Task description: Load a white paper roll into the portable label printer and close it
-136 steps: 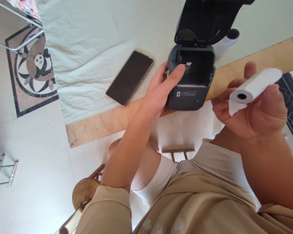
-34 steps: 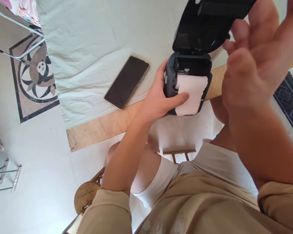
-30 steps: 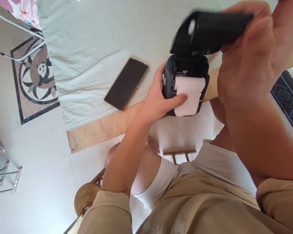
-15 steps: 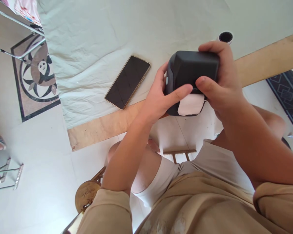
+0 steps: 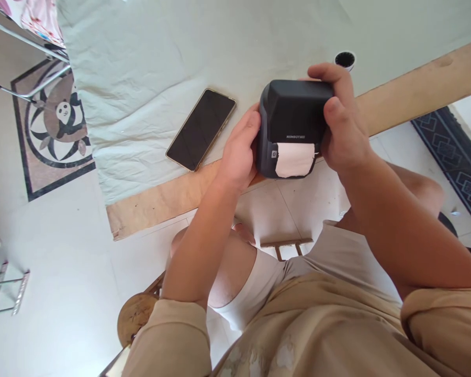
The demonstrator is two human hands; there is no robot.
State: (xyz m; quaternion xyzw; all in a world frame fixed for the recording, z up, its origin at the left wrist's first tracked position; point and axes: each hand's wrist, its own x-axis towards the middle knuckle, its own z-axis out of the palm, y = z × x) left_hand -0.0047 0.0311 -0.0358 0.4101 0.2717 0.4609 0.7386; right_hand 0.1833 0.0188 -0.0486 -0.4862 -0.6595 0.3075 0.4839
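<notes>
Now the left hand [image 5: 237, 149] and right hand [image 5: 343, 125] both clasp the closed printer [image 5: 292, 125]; a phone [image 5: 201, 129] lies at nine o'clock.

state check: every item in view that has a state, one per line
printer: lid shut, held at table edge
paper: strip sticking out of the front slot
phone: screen dark, flat on the cloth
left hand: gripping printer's side
right hand: gripping printer's top and side
</notes>
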